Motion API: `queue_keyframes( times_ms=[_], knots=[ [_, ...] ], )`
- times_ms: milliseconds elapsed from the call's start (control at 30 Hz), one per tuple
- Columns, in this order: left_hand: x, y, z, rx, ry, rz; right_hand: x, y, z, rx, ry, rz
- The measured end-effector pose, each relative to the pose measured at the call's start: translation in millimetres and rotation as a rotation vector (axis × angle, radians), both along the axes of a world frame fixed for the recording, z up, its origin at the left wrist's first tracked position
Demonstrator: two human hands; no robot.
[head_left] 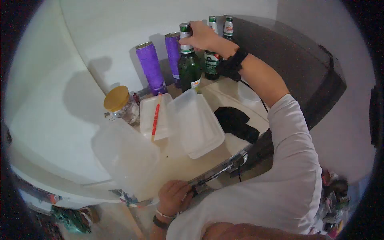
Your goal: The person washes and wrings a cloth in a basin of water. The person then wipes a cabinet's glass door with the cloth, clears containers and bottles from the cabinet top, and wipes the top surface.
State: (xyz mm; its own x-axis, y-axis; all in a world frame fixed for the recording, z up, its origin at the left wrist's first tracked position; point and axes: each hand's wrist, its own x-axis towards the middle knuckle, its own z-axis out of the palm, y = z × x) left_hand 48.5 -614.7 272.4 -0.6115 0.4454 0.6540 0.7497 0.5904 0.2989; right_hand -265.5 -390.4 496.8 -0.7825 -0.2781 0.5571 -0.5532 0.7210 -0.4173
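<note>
With fingers of R hand [203, 37], grips neck of green bottle [189, 68] just below cap, w/ thumb on left side. Holds it roughly upright at far side of table [177, 159], b/w two purple cans [151, 68] on left and two more green bottles [211, 62] on right, partly behind R wrist; has base hidden behind translucent tubs [190, 122], so can't tell if lifted. With L hand [175, 196], curls fingers at near edge of table; can't tell if clutching anything. Wears black band [233, 64] on R wrist, bracelet [165, 215] on L. Just left of tubs: white tray [147, 118] w/ red stick [155, 121] lying on it. Farther left: jar [131, 113] w/ tan lid, nr purple cans. Near left: big translucent plastic piece [128, 148], exact shape unclear. To right of tubs: black cloth [235, 120], bunched up; on far side of it, small clear tub [248, 93] nr R forearm.
</note>
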Motion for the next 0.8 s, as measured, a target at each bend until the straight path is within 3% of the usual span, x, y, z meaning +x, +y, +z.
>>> queue_keyframes(
  times_ms=[533,700,800],
  knots=[
    [-2,-4,-13,0.031,-0.02,-0.025,-74,27,-6,0.046,0.194,-0.316],
    [0,-2,-10,0.016,-0.042,-0.006,-78,31,-6,-0.049,-0.049,-0.277],
    [0,-1,-11,0.045,-0.048,-0.017,-75,32,-8,-0.075,-0.036,-0.229]
  ],
)
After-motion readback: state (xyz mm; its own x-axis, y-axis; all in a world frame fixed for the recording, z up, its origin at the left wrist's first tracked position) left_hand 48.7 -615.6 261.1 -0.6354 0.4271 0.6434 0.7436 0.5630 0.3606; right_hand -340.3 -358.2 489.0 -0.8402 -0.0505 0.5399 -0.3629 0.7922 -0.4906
